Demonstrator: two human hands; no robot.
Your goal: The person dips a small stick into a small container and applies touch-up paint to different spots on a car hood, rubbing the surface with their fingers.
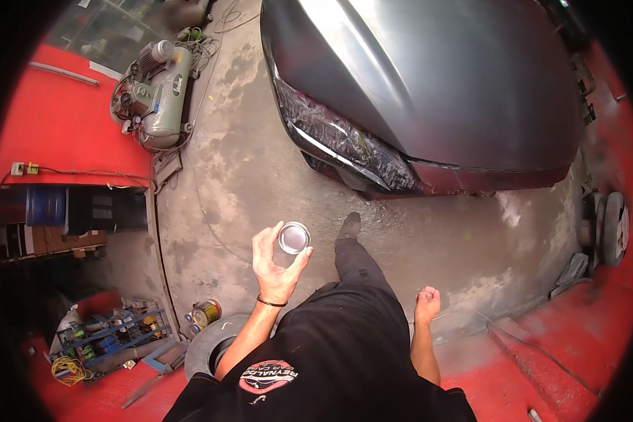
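Observation:
My left hand grips a small round metal tin between thumb and fingers, out in front of my body. The tin has a shiny rim and a pale grey round top or inside; I cannot tell whether it is a lid or contents. On the other side, my right hand hangs by my hip with its fingers curled closed, and nothing shows in it. Ahead stands a dark grey car with a matte hood. Its headlight looks covered with clear, wrinkled film.
An air compressor with hoses stands at the left wall. Below it, near my left arm, are a tire, a paint can and a blue rack of bottles. A red step lies at right. Concrete floor surrounds my foot.

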